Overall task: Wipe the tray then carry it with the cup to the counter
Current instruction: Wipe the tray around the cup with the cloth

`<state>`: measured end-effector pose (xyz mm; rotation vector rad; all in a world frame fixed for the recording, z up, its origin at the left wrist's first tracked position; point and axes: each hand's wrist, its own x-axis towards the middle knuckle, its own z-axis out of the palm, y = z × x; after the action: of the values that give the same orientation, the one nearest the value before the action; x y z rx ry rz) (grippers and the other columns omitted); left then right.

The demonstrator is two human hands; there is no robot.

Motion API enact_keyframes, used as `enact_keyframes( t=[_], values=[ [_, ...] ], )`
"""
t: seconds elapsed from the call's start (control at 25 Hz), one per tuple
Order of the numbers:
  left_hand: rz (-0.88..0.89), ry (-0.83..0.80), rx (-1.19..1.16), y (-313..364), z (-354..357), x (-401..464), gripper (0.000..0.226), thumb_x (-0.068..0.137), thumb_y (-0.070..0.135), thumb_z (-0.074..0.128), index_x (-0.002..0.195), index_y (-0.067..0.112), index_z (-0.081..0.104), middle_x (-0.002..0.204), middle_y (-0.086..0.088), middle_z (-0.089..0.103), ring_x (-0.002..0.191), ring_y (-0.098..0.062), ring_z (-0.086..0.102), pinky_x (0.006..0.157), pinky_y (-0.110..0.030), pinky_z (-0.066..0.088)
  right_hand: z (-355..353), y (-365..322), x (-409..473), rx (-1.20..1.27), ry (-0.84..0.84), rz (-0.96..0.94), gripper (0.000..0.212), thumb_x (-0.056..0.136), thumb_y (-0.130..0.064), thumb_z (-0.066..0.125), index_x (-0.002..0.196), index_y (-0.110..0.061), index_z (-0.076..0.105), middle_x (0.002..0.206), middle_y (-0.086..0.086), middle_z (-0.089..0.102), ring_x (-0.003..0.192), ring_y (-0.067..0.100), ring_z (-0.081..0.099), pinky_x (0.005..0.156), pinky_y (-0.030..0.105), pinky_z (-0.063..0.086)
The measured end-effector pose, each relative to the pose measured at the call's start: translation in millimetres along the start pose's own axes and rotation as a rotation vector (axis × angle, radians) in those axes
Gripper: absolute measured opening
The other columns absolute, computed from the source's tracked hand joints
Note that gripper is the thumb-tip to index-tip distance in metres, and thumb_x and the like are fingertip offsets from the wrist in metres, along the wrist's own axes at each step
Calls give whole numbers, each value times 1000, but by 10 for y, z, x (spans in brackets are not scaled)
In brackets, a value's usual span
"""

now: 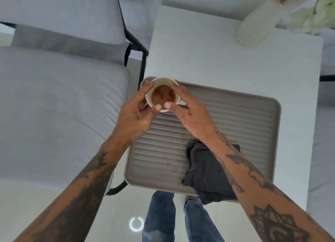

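Observation:
A white cup (161,84) with brown dregs inside sits at the far left corner of a grey ribbed tray (226,118). My left hand (136,114) grips the cup's left side, thumb at its near rim. My right hand (188,111) grips the right side, thumb also on the near rim. Whether the cup rests on the tray or is lifted off it I cannot tell. A dark grey cloth (204,171) lies crumpled on the tray's near right part, overhanging the front edge, partly under my right forearm.
The tray lies on a white side table (235,64) and juts past its near edge. A white vase (257,25) with flowers stands at the table's far right. A grey cushioned chair (54,100) with a black frame is to the left. My legs are below.

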<state>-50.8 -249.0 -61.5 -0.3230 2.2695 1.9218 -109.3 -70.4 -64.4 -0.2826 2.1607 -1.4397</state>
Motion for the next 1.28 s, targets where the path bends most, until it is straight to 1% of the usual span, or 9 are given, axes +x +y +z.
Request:
enact_keyframes(
  t=[0.12, 0.2, 0.28, 0.36, 0.48, 0.64, 0.8, 1.04, 1.28],
  values=[
    [-8, 303, 133, 140, 10, -265, 52, 93, 23, 68, 141, 25, 48, 138, 13, 56, 124, 0, 58, 95, -14, 50, -118, -53, -394, -264, 94, 11, 54, 100, -45, 52, 151, -40, 34, 167, -9, 19, 153, 3, 13, 115, 9, 19],
    [19, 440, 281, 137, 106, -664, 34, 97, 25, 62, 130, 21, 57, 124, 7, 60, 111, -5, 62, 89, -18, 53, -216, 80, -951, -406, 254, 16, 49, 103, -40, 47, 151, -31, 38, 165, -4, 23, 153, 10, 20, 118, 21, 31],
    [59, 276, 460, -8, 331, -1102, 32, 97, 27, 57, 128, 19, 60, 126, 3, 57, 117, -14, 59, 98, -31, 51, -267, 392, -1503, -622, 300, 9, 52, 101, -38, 47, 150, -20, 42, 165, 5, 23, 154, 23, 20, 118, 50, 34],
    [80, 47, 772, -277, 564, -1367, 54, 95, 36, 57, 145, 16, 48, 152, -5, 43, 142, -27, 42, 115, -39, 38, -232, 756, -1830, -822, 188, 35, 61, 98, -43, 44, 153, -16, 37, 168, 11, 14, 155, 32, 12, 118, 59, 26],
    [33, -94, 1045, -554, 671, -1328, 93, 90, 66, 52, 158, 10, 23, 167, -16, 14, 155, -35, 11, 122, -51, 19, -75, 1029, -1870, -971, 56, 24, 63, 100, -45, 38, 155, -15, 32, 167, 15, 14, 155, 37, 12, 117, 63, 24],
    [-6, -166, 1120, -685, 532, -1267, 116, 76, 88, 44, 159, 12, 16, 169, -12, 8, 156, -29, 7, 124, -49, 16, 75, 1124, -1737, -1033, 87, -4, 62, 101, -42, 35, 155, -13, 29, 166, 14, 19, 154, 39, 13, 120, 64, 20],
    [4, -246, 1157, -679, 412, -1228, 122, 72, 92, 45, 158, 9, 21, 168, -10, 15, 155, -28, 15, 119, -46, 24, 291, 1009, -1539, -1044, 76, -129, 63, 101, -45, 37, 155, -15, 30, 166, 11, 21, 153, 38, 16, 119, 63, 20],
    [68, -227, 1219, -707, 408, -1122, 121, 69, 91, 45, 146, -2, 44, 152, -24, 43, 140, -42, 42, 113, -56, 34, 566, 918, -1151, -1036, 21, -285, 57, 102, -46, 42, 153, -21, 37, 165, 4, 25, 154, 31, 19, 123, 60, 14],
    [-14, -231, 1159, -690, 392, -1117, 128, 66, 97, 36, 159, 11, 17, 168, -20, 3, 155, -39, 6, 121, -58, 20, -363, 1386, -1730, -1124, 100, -96, 58, 104, -49, 26, 156, -21, 28, 166, 6, 23, 154, 33, 18, 117, 65, 24]
  ],
)
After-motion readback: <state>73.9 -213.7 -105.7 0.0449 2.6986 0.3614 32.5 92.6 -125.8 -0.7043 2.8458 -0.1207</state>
